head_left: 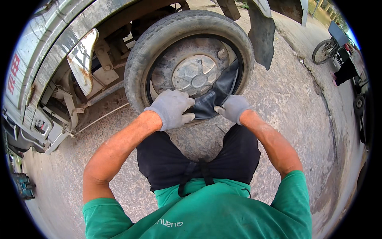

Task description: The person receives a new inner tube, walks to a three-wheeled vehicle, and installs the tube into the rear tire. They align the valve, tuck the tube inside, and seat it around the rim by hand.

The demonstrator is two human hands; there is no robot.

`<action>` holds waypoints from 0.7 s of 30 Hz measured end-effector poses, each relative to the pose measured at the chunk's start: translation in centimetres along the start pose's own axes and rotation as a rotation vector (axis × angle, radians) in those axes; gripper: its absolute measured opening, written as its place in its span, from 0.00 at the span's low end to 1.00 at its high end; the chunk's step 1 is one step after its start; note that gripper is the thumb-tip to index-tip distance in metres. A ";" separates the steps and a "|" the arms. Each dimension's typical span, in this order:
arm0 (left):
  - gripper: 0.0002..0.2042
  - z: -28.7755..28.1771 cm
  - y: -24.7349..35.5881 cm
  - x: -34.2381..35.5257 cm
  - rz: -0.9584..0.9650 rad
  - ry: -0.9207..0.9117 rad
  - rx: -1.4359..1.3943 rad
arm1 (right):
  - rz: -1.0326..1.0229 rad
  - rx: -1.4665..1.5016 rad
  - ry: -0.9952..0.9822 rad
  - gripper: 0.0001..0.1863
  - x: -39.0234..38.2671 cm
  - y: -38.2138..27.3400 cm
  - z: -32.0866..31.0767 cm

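Note:
A wide black tyre [137, 65] stands upright in front of me around a dirty metal wheel hub [195, 75]. A limp, flat black inner tube [213, 99] hangs out of the tyre's lower right side and folds over the lower edge. At its left end, my left hand [171, 108], in a grey knit glove, pinches the rubber between thumb and fingers. My right hand [234, 107], gloved alike, grips the tube's right part, the thumb pressed on its face. Some fingertips of both hands are hidden behind the rubber.
A worn silver vehicle body [47, 51] with exposed frame parts rises on the left. A dark mud flap [262, 42] hangs right of the tyre. Rough concrete ground [286, 107] has a long crack. A parked bicycle [323, 51] and a person's dark-clad leg [345, 72] are at far right.

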State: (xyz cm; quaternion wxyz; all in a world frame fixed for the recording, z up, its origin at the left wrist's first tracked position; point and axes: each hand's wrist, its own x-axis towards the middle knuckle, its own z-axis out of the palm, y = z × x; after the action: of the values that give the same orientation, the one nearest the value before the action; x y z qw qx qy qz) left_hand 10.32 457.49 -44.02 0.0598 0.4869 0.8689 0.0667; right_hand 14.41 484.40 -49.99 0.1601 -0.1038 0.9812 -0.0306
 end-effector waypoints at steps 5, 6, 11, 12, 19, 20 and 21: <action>0.23 5.6 0.3 -0.4 -0.074 0.081 0.035 | 0.147 0.006 0.071 0.24 1.5 -1.7 1.4; 0.22 5.7 0.4 -0.7 -0.098 0.037 0.055 | 0.173 0.030 0.087 0.23 2.1 -1.9 2.0; 0.15 5.2 1.2 0.9 -0.111 -0.069 0.151 | 0.290 0.150 0.082 0.26 3.4 -2.5 2.0; 0.14 5.0 1.4 1.0 -0.108 -0.073 0.180 | 0.261 0.158 0.096 0.26 3.7 -2.2 2.7; 0.12 5.4 0.8 0.0 -0.052 0.070 0.206 | 0.122 0.258 0.233 0.19 0.5 -2.4 2.7; 0.12 5.4 0.9 -0.1 -0.039 0.114 0.184 | 0.093 0.277 0.262 0.19 0.6 -2.1 3.0; 0.09 5.8 1.0 -0.2 -0.026 0.210 0.170 | 0.067 0.297 0.287 0.19 0.7 -1.5 3.6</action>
State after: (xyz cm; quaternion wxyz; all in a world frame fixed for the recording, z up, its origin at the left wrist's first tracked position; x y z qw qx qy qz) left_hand 12.28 458.19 -49.55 -0.0722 0.4691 0.8791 0.0425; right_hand 15.16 482.70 -53.50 0.0332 -0.0410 0.9815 -0.1839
